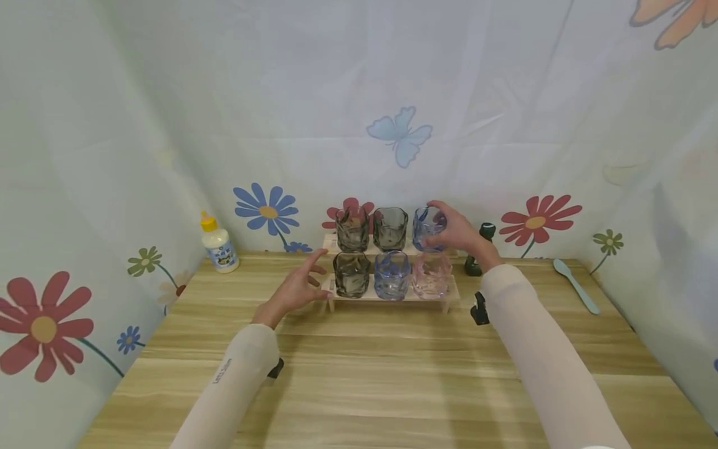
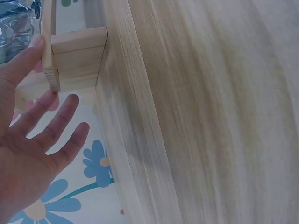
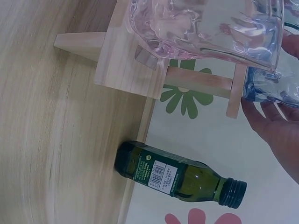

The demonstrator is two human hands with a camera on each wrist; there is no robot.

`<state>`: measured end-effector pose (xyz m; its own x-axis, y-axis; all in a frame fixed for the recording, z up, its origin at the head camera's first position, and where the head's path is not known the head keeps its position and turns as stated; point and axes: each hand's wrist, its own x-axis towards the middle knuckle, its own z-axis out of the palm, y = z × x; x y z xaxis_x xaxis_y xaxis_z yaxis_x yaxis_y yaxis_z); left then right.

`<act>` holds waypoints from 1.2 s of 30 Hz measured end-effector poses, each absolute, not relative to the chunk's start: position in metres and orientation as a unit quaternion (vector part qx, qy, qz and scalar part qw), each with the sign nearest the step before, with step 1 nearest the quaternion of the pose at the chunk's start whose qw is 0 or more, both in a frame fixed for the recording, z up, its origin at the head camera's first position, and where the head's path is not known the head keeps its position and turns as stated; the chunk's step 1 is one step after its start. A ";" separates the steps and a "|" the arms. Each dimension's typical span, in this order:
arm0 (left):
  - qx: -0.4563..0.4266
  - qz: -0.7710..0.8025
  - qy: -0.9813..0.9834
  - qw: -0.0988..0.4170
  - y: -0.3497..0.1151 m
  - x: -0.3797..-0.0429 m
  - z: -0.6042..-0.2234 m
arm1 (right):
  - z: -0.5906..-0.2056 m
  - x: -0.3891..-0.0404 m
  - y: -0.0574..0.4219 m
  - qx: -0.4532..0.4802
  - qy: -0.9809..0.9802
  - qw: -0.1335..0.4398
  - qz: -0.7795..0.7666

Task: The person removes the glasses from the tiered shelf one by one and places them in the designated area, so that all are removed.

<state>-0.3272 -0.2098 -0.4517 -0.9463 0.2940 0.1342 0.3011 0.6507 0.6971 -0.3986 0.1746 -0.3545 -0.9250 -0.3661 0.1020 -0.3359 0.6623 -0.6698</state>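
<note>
A two-tier wooden rack (image 1: 453, 290) bears faceted glasses. On its back tier my right hand (image 1: 459, 233) grips a blue glass (image 1: 421, 232) at the right end, fingers and thumb around its sides. Beside it stand a grey glass (image 1: 390, 231) and a darker grey glass (image 1: 352, 232). The front tier holds a dark glass (image 1: 351, 278), a second blue glass (image 1: 391, 278) and a pink glass (image 1: 430, 278). At the rack's left end is my left hand (image 1: 293, 290), fingers spread; in the left wrist view its thumb meets the rack's edge (image 2: 48, 60).
A dark green bottle (image 3: 177, 175) stands right of the rack, partly behind my right wrist in the head view. Farther right lies a pale blue spoon (image 1: 578, 287). A white bottle with a yellow cap (image 1: 221, 249) stands at the back left. Flowered cloth (image 1: 314, 125) hangs behind the table (image 1: 370, 374).
</note>
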 end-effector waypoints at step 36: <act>-0.146 -0.367 -0.919 -0.005 -0.210 -0.326 -0.450 | -0.332 -0.373 0.203 -0.192 0.909 -0.068 -0.363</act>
